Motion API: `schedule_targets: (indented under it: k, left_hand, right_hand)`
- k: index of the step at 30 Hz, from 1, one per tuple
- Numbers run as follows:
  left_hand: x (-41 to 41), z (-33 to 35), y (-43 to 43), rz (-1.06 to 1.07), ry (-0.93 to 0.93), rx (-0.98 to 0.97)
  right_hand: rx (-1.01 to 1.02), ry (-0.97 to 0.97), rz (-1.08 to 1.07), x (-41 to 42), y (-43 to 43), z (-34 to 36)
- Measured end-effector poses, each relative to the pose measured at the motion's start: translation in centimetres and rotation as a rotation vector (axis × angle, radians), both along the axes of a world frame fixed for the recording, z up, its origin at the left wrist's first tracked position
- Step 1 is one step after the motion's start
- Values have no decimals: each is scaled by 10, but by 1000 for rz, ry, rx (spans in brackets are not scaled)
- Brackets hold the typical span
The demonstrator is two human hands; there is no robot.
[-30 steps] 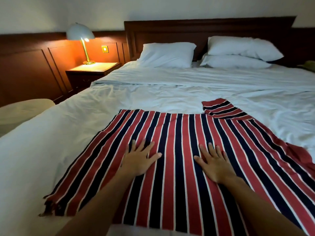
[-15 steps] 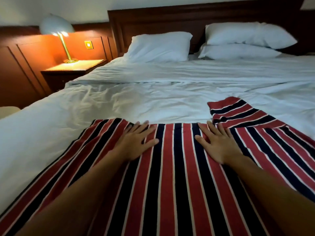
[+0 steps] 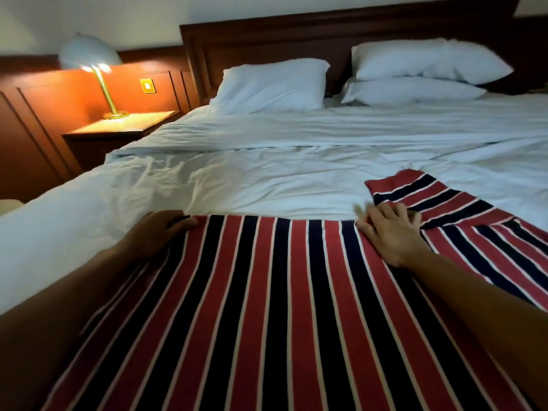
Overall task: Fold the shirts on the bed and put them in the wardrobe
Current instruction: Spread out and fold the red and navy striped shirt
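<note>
A red, navy and white striped shirt (image 3: 267,307) lies spread flat on the white bed (image 3: 267,179), its far edge running across the middle of the view. One short sleeve (image 3: 421,194) sticks out at the far right. My left hand (image 3: 157,232) is at the far left corner of the shirt, its fingers curled over the edge of the cloth. My right hand (image 3: 388,232) lies on the far edge where the sleeve joins, fingers spread and slightly blurred.
Three white pillows (image 3: 272,87) lean on the dark wooden headboard (image 3: 267,40). A lit lamp (image 3: 95,69) stands on a wooden nightstand (image 3: 118,129) left of the bed. The wardrobe is out of view.
Both hands slid up and apart from the middle of the shirt to its far edge. The left hand went from flat to curled over the corner. The view moved closer.
</note>
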State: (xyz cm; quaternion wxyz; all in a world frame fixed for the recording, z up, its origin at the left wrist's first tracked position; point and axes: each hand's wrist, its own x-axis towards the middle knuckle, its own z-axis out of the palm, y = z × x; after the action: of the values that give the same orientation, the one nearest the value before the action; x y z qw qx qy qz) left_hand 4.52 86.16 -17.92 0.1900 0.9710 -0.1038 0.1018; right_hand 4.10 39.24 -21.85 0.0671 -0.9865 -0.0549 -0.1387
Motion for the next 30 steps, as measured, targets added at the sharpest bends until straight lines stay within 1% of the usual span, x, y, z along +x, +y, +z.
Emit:
schedule_targets:
  k: [2,3,5,8,10,11,12,13,14,15,16,17,19,20,21,22,25,26,28,30]
  left_hand:
    - [4,13,15,-9,28,57]
    - [6,20,26,-10,31,120]
    - [9,30,43,10,62,283]
    - [15,33,46,96,169,534]
    - [18,31,36,135,137,679]
    - [19,29,31,150,91,692]
    - [18,26,25,159,42,603]
    - [15,23,17,158,-17,441]
    - [9,20,9,125,-95,283]
    - [1,17,-2,44,-169,191]
    - [-8,13,-12,-44,-189,172]
    - [-19,9,-20,-133,-155,188]
    - [-40,-10,-25,-218,59,241]
    - [-48,-19,-19,-186,171,250]
    - [-52,-28,-10,-117,242,263]
    - [-52,-33,-1,-36,271,301]
    - [-43,-28,17,188,321,448]
    - [-40,-26,18,242,346,445]
    - [-36,-19,17,344,364,350]
    - [-33,-10,18,445,306,239]
  right_hand:
    - [1,-2,-34,2,-3,-2]
    - [1,-16,-43,3,-2,-4]
    - [-7,-33,-53,5,-1,-6]
    - [18,-68,-64,5,1,-10]
    - [59,-115,-73,1,3,-10]
    - [69,-147,-84,-1,5,-9]
    - [69,-178,-96,-3,6,-8]
    - [67,-203,-102,-5,7,-6]
    - [70,-217,-100,-9,8,-4]
    - [81,-224,-92,-12,8,-2]
    - [102,-225,-76,-16,8,-2]
    - [135,-210,-60,-21,8,-1]
    - [200,-85,-43,-31,8,-1]
    - [190,13,-42,-35,7,-2]
    - [146,102,-45,-38,6,-3]
    - [95,160,-48,-40,6,-4]
    - [7,220,-50,-39,7,-6]
    - [-3,235,-54,-40,9,-5]
    - [3,266,-67,-48,14,-1]
    - [3,298,-64,-61,15,1]
